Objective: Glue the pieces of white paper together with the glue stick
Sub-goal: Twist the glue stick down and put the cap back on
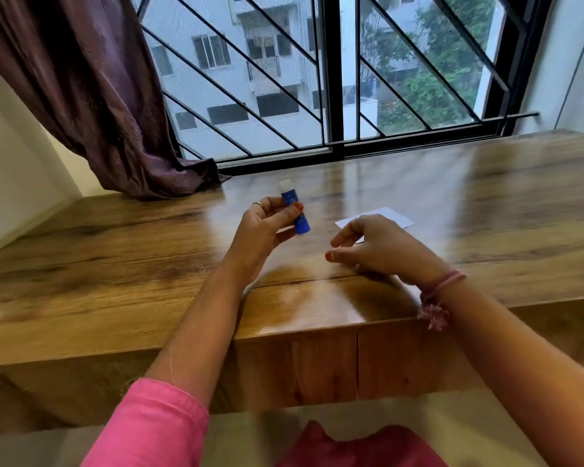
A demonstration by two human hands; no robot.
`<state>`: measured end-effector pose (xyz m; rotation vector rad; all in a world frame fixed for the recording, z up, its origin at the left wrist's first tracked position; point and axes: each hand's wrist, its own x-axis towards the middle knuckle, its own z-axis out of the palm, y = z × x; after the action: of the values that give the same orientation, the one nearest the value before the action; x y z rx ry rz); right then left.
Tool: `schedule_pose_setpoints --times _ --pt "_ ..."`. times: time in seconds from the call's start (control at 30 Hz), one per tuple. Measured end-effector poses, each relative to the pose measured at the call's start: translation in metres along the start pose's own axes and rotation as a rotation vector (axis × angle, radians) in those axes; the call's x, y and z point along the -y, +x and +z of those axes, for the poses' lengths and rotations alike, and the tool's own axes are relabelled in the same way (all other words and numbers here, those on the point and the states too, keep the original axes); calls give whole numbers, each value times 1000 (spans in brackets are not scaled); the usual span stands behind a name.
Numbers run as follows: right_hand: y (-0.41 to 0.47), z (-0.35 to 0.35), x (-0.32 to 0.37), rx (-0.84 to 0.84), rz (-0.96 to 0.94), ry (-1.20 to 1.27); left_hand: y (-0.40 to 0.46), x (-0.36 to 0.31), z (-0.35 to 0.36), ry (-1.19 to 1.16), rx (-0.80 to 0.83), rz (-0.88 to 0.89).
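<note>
Left hand (267,219) grips the blue glue stick (294,208) between thumb and fingers, raised above the wooden table (115,251), white end uppermost. Right hand (375,246) hovers empty, fingers loosely curled, partly over the white paper (390,215) lying flat on the table. Judged step: preparing the stick. Next move likely requires uncapping, if capped, then applying glue to 1 sheet.

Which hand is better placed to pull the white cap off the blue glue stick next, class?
The right hand. It holds nothing and hovers open just beside the blue glue stick, while the left hand already grips the stick's barrel, white cap pointing up and away.
</note>
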<state>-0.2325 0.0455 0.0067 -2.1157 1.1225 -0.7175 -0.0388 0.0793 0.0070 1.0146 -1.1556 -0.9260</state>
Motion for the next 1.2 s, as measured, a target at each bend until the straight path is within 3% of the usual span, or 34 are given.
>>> schedule_pose_setpoints --times 0.3,0.43,0.57,0.73,1.03,1.13,1.2 --pt "78 -19 17 42 -33 -101 11 5 -5 27 -220 -50" --pt "99 -4 20 -39 -203 -237 14 7 -5 94 -274 -87" --pt "104 20 13 21 -373 -345 16 9 -5 119 -276 -111" --pt "102 34 1 141 -435 -662 14 9 -2 92 -210 -106" --pt "92 12 2 56 -362 -396 7 6 1 8 -42 -85" --pt "87 -7 0 -81 -306 -109 5 4 2 -54 1 -104" --pt "81 -18 1 -88 -264 226 3 2 2 -85 51 -112"
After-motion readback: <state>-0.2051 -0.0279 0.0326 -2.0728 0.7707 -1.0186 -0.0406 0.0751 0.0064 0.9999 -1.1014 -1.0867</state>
